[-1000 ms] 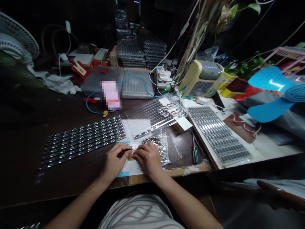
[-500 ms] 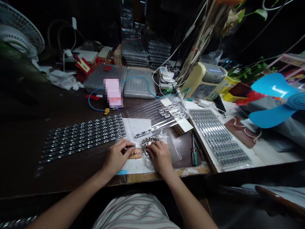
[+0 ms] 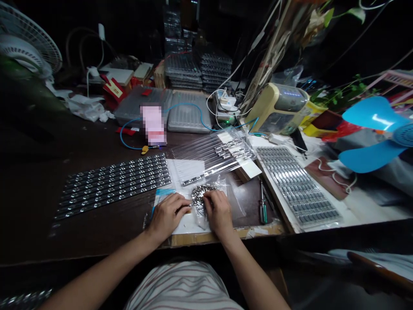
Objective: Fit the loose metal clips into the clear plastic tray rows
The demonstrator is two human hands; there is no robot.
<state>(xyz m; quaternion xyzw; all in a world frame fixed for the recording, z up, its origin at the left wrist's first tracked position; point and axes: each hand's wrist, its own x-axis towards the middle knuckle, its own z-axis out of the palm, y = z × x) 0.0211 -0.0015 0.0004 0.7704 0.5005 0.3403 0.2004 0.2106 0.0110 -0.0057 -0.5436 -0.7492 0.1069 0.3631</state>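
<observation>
My left hand (image 3: 168,213) rests near the table's front edge on a white sheet (image 3: 185,224), its fingers curled round a small part that I cannot make out. My right hand (image 3: 218,212) lies just right of it, fingertips pinched at a clear plastic bag of small shiny metal parts (image 3: 202,194). The two hands almost touch. A long tray of metal parts in rows (image 3: 112,184) lies left of my left hand. A clear plastic tray with a few parts (image 3: 213,157) sits behind the bag.
A green-handled screwdriver (image 3: 262,206) lies right of my right hand. Another filled tray (image 3: 295,183) sits on a board at the right. Behind are stacked trays (image 3: 193,69), a beige device (image 3: 277,107), cables, a blue fan (image 3: 374,129) and a white fan (image 3: 26,43).
My right hand moved right from the small part onto the bag of metal parts. My left hand slid slightly right and covers the small brown piece seen earlier.
</observation>
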